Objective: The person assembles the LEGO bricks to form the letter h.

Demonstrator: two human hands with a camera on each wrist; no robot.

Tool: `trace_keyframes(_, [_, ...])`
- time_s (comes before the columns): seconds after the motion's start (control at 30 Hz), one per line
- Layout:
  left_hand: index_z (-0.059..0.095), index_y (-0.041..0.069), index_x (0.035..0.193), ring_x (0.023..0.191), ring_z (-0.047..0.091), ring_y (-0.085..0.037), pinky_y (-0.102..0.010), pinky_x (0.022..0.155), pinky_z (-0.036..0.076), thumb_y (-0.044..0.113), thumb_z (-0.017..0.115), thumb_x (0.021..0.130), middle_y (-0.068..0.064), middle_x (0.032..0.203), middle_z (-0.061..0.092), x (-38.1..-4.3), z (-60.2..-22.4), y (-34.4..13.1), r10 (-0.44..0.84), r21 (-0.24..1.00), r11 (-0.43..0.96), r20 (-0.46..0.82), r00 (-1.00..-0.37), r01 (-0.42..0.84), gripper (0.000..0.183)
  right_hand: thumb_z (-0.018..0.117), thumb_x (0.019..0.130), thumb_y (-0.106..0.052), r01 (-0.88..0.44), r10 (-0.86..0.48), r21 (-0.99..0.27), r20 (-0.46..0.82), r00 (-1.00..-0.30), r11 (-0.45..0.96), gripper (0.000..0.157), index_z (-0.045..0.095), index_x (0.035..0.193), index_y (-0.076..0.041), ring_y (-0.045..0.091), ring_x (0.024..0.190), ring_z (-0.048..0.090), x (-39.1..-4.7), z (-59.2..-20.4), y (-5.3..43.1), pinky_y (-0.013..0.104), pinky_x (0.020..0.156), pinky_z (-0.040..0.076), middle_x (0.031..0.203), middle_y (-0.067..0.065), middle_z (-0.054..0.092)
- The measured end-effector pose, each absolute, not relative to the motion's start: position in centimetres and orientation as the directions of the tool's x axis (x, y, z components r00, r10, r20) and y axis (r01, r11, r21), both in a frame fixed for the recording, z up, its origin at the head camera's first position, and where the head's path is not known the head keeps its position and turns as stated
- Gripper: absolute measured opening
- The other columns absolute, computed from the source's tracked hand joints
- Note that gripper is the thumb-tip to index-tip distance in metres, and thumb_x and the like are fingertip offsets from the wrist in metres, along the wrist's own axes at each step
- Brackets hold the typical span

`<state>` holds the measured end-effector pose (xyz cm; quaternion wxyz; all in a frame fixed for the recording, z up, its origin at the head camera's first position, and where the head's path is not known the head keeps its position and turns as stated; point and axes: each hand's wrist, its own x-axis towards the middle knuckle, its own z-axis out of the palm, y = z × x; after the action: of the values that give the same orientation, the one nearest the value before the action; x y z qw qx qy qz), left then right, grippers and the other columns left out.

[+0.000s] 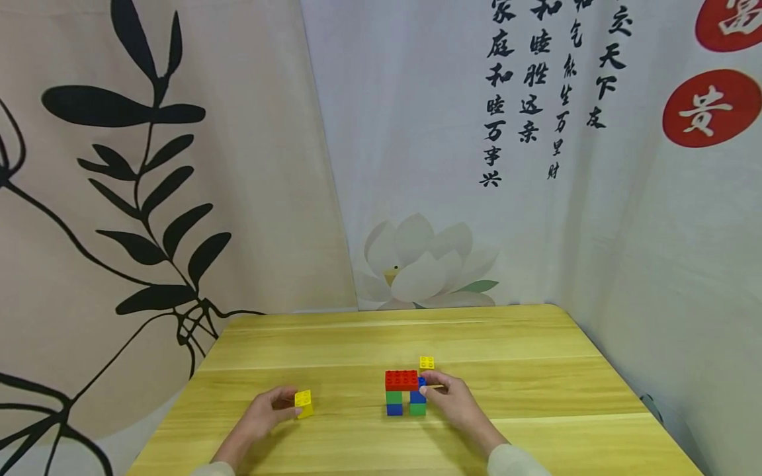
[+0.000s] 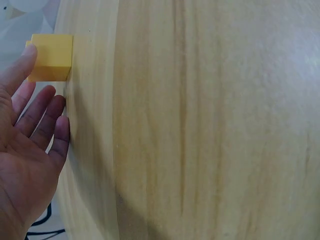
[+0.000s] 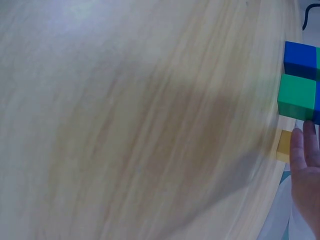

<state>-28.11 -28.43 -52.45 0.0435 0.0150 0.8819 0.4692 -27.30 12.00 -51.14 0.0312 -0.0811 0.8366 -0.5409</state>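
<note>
My left hand (image 1: 266, 415) pinches a yellow brick (image 1: 303, 404) between thumb and fingers at the left of the table. In the left wrist view the thumb lies on this yellow brick (image 2: 52, 52), with the lower fingers spread loosely. My right hand (image 1: 450, 398) pinches a blue brick (image 1: 418, 397) in the right column of a small brick structure. That brick rests on a green brick (image 1: 418, 410). A long red brick (image 1: 401, 380) spans the top, over a left column of a green brick (image 1: 394, 397) on a blue brick (image 1: 395, 410).
Another yellow brick (image 1: 426, 363) stands just behind the structure's right side. All of this is on a wooden table (image 1: 333, 344). Beyond its far edge hangs a printed curtain (image 1: 268, 198) with leaves, a lotus and writing.
</note>
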Motion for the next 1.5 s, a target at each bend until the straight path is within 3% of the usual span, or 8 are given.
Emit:
trace_keyframes(0.2, [0.061, -0.001, 0.125, 0.103, 0.064, -0.022, -0.038, 0.085, 0.057, 0.026, 0.077, 0.084, -0.011, 0.115, 0.069, -28.0, -52.6, -28.5, 0.09, 0.832, 0.554, -0.055, -0.994, 0.004, 0.051, 0.064, 0.095, -0.033, -0.094, -0.167, -0.91, 0.028, -0.986, 0.404, 0.04, 0.062, 0.129, -0.012, 0.023, 0.11, 0.063, -27.4, -51.3, 12.1, 0.044, 0.094, 0.053, 0.127, 0.012, 0.065])
trace_keyframes(0.4, [0.065, 0.003, 0.12, 0.102, 0.065, -0.02, -0.038, 0.085, 0.056, 0.026, 0.078, 0.083, -0.006, 0.112, 0.07, -28.2, -52.7, -28.0, 0.018, 0.821, 0.57, -0.065, -0.998, -0.043, 0.045, 0.065, 0.095, -0.032, -0.098, -0.169, -0.91, 0.031, -0.985, 0.403, 0.04, 0.062, 0.129, -0.012, 0.022, 0.11, 0.063, -27.3, -51.4, 12.2, 0.042, 0.094, 0.054, 0.126, 0.011, 0.065])
trace_keyframes(0.67, [0.062, 0.002, 0.121, 0.103, 0.063, -0.02, -0.037, 0.084, 0.056, 0.032, 0.077, 0.084, -0.01, 0.115, 0.067, -28.5, -51.9, -27.0, 0.004, 0.862, 0.502, -0.084, -0.996, -0.07, 0.05, 0.064, 0.095, -0.031, -0.095, -0.172, -0.91, 0.026, -0.985, 0.403, 0.04, 0.062, 0.13, -0.011, 0.023, 0.11, 0.063, -27.1, -51.5, 12.1, 0.042, 0.094, 0.054, 0.127, 0.012, 0.065])
trace_keyframes(1.03, [0.063, 0.009, 0.122, 0.1, 0.062, -0.017, -0.034, 0.082, 0.056, 0.032, 0.075, 0.086, -0.006, 0.113, 0.067, -29.1, -50.2, -25.3, 0.005, 0.881, 0.471, -0.038, -0.999, -0.031, 0.044, 0.065, 0.095, -0.033, -0.106, -0.183, -0.918, 0.037, -0.982, 0.383, 0.041, 0.062, 0.13, -0.011, 0.022, 0.109, 0.063, -27.3, -51.7, 12.0, 0.042, 0.094, 0.054, 0.126, 0.012, 0.066])
trace_keyframes(1.27, [0.06, 0.01, 0.132, 0.108, 0.062, -0.018, -0.036, 0.088, 0.056, 0.037, 0.072, 0.088, -0.005, 0.12, 0.067, -29.8, -49.1, -24.0, 0.03, 0.881, 0.473, -0.023, -0.999, -0.007, 0.053, 0.064, 0.096, -0.033, -0.11, -0.18, -0.914, 0.042, -0.983, 0.391, 0.04, 0.063, 0.129, -0.012, 0.022, 0.109, 0.063, -27.7, -51.8, 12.2, 0.041, 0.093, 0.054, 0.126, 0.011, 0.066])
trace_keyframes(1.5, [0.063, 0.012, 0.128, 0.107, 0.062, -0.017, -0.038, 0.088, 0.055, 0.038, 0.072, 0.088, -0.003, 0.116, 0.068, -29.9, -48.1, -22.6, 0.064, 0.89, 0.453, 0.02, -0.998, 0.047, 0.048, 0.063, 0.096, -0.032, -0.101, -0.176, -0.912, 0.033, -0.984, 0.398, 0.039, 0.062, 0.13, -0.014, 0.022, 0.111, 0.062, -27.8, -51.9, 12.3, 0.041, 0.094, 0.054, 0.126, 0.01, 0.065])
